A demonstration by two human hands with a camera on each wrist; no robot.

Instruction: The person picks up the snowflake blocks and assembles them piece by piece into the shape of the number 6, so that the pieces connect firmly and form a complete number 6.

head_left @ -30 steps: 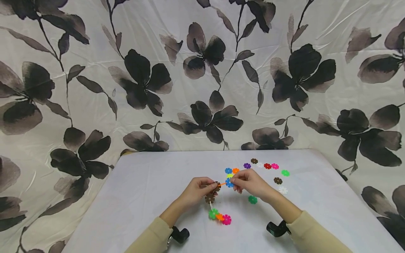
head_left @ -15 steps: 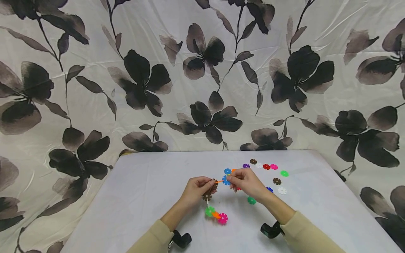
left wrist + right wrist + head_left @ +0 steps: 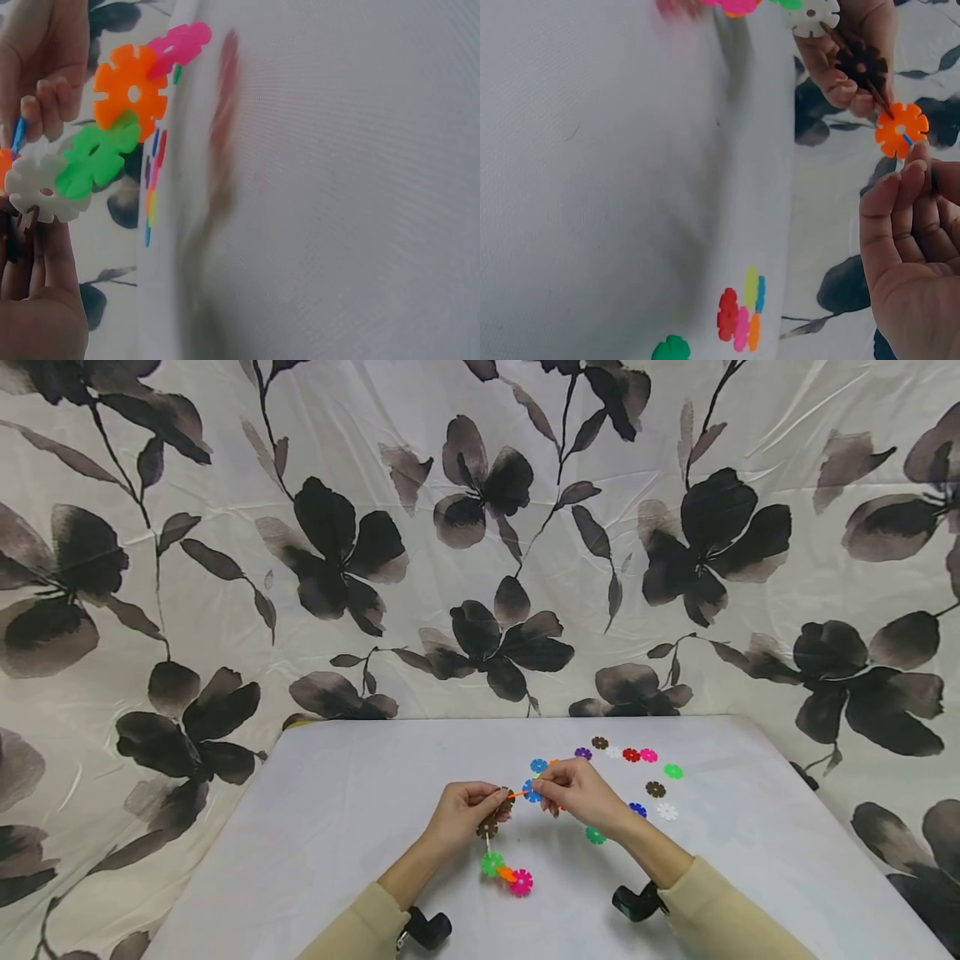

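My left hand (image 3: 461, 810) holds a chain of slotted plastic flower discs by its brown end, above the table. From there hang a white disc (image 3: 34, 176), a green disc (image 3: 492, 864), an orange disc (image 3: 129, 97) and a pink disc (image 3: 521, 882). Another orange disc (image 3: 900, 136) sticks out of the brown part toward my right hand (image 3: 588, 795). Between its thumb and fingers the right hand pinches a blue disc (image 3: 531, 791), whose edge meets that orange disc. How deep their slots interlock cannot be told; fingers cover part of the blue disc.
Loose discs lie on the white table (image 3: 360, 760) beyond and right of the hands, among them a dark green disc (image 3: 596, 835), a brown disc (image 3: 656, 789), a white disc (image 3: 667, 811) and a light green disc (image 3: 673, 772). A floral cloth (image 3: 480, 543) hangs behind.
Both hands have shifted slightly left, and the hanging chain has swung a little left with them. The blue disc stays pinched against the orange one.
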